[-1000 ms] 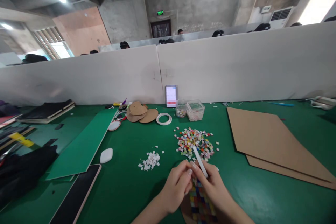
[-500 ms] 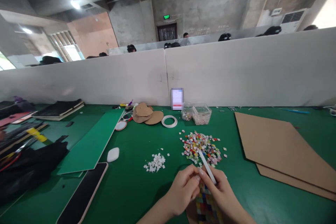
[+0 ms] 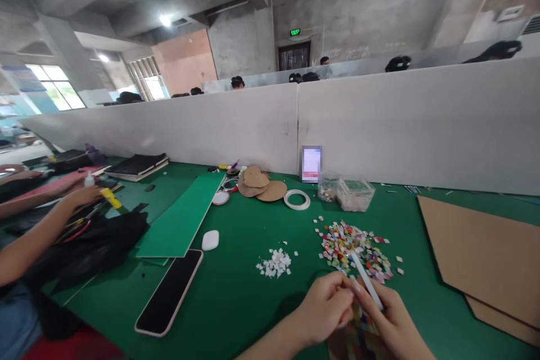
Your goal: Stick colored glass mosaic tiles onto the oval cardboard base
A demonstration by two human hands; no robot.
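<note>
My right hand (image 3: 386, 306) is closed on a slim white tool (image 3: 366, 278), whose far end points up and left over a pile of small coloured mosaic tiles (image 3: 354, 244). My left hand (image 3: 331, 304) has its fingers curled and pressed together. The fingertips of both hands meet, and whatever is between them is too small or hidden to make out. Beneath the hands lies a board partly covered with coloured square tiles (image 3: 365, 337), mostly hidden by them. A smaller heap of white tile pieces (image 3: 276, 263) lies to the left.
Clear plastic boxes (image 3: 355, 194) and a white tape ring (image 3: 297, 199) stand behind the pile. Brown cardboard sheets (image 3: 485, 253) lie right. Left are a phone (image 3: 171, 292), a white case (image 3: 210, 240) and a green board (image 3: 185, 216). A co-worker's arm (image 3: 37, 230) reaches in.
The view has turned left, so everything sits further right in the picture. A co-worker's arms now show at the left. My hands keep almost the same pose together.
</note>
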